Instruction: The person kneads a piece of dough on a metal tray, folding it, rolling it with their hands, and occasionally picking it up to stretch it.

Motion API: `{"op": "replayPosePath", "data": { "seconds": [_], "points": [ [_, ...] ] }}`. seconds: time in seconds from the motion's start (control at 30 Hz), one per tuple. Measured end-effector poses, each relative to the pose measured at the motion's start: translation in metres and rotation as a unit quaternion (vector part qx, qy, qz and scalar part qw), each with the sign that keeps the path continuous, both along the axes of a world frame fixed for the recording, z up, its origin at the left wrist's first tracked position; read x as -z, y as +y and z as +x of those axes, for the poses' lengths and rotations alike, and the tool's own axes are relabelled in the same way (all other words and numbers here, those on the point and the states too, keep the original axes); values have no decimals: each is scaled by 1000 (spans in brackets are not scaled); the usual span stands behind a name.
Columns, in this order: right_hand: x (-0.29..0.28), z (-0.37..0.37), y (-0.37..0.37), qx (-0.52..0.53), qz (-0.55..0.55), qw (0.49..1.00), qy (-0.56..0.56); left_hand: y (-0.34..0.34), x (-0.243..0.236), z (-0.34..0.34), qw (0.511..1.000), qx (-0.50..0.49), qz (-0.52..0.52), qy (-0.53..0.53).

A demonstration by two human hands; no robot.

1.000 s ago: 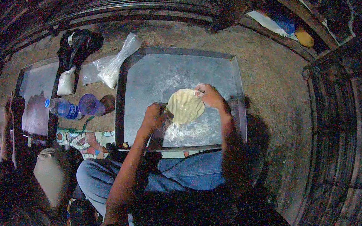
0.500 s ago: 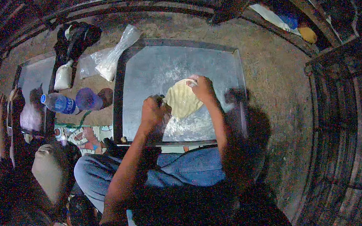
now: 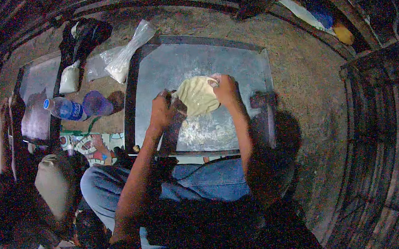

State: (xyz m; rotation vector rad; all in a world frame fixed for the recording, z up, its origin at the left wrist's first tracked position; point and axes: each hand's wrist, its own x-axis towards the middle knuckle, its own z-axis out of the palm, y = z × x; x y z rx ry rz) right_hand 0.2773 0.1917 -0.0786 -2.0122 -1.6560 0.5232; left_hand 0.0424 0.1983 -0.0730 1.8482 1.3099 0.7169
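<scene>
The right fingers (image 3: 223,84) are pinched together on the right edge of the flat, round dough (image 3: 198,96). The left fingers (image 3: 162,102) hold its left edge, with their tips in shadow. The dough is between them. Under the fingers is a gray tray (image 3: 161,61) with white powder (image 3: 205,132).

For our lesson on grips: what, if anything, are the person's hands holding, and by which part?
A pale, flat, dough-like sheet: the left hand grips its left edge, the right hand its upper right edge.
</scene>
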Motion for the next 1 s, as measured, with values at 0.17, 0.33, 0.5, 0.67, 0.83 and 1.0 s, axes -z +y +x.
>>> {"op": "replayPosePath", "data": {
  "seconds": [0.17,0.33,0.5,0.67,0.83,1.0],
  "points": [
    [-7,17,-2,7,-73,995,72,-1,-1,2,995,-10,-65,-80],
    [14,36,-7,-1,-156,983,100,-3,-2,9,999,33,11,-15],
    [24,30,-6,-1,-129,986,106,-3,8,0,999,3,-33,-8],
    [58,45,-8,-33,-69,990,116,2,23,-2,997,25,-73,-31],
    [66,50,-7,-122,-117,966,198,-4,28,12,984,33,-138,-105],
    [42,33,-12,-113,-98,966,210,-13,18,13,978,70,-195,-28]
  ]
}}
